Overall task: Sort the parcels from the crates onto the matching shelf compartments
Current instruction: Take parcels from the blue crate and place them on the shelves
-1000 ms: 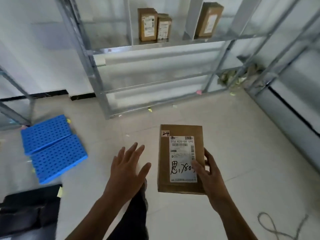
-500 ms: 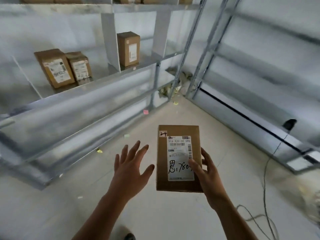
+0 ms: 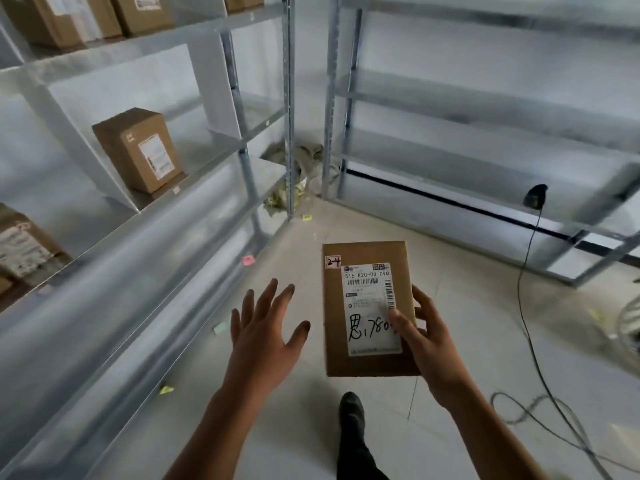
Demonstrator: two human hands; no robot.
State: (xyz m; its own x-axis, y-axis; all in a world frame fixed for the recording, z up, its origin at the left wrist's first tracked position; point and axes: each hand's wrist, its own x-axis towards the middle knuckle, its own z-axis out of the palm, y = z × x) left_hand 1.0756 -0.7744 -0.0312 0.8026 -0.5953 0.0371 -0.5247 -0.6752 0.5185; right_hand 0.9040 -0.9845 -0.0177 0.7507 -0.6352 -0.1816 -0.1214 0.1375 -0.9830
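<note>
My right hand [image 3: 427, 336] grips a flat brown parcel [image 3: 360, 252] by its right edge, thumb lying across the white shipping label. A small tag at the parcel's top left reads "2-4". My left hand [image 3: 265, 336] hovers just left of the parcel, fingers spread, touching nothing. A grey metal shelf unit [image 3: 194, 192] runs along the left. It carries an upright brown box [image 3: 138, 148] in one compartment and another labelled box [image 3: 24, 245] farther left. More boxes [image 3: 79, 15] stand on the level above.
A second metal shelf unit [image 3: 485, 143] stands at the right and back, with a black scanner [image 3: 535, 195] on its lower level and a cable [image 3: 530, 341] trailing over the floor. Crumpled wrapping [image 3: 301, 168] fills the corner. Sticky notes [image 3: 248, 260] dot the tiled floor. My shoe [image 3: 351, 408] shows below.
The view has swung right and closer to the shelves; the blue crate lids and black crate have left the frame. Both hands keep their pose, the right still holding the parcel.
</note>
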